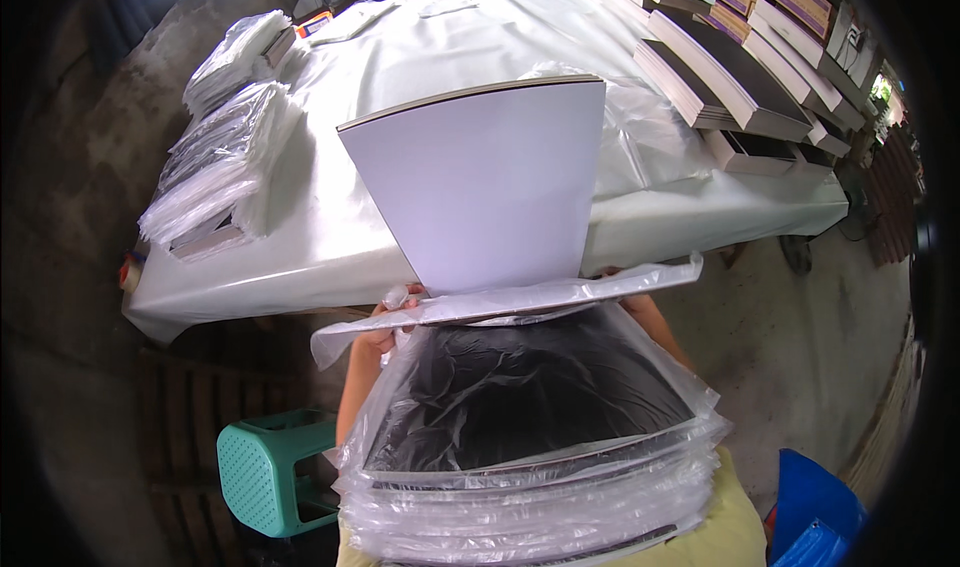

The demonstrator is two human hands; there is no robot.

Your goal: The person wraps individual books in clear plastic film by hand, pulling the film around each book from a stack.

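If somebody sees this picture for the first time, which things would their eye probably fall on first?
Probably the large white panel in the centre, its lower end between the left hand and the right hand. Next would come the stack of dark boards in clear plastic, in the foreground below it. The green stool at lower left also stands out by its colour.

We are finding room over the tablecloth (335,92) at eleven o'clock; wrapped stacks (225,142) are blocking ten, a white board (490,177) twelve, dark boards (735,72) two.
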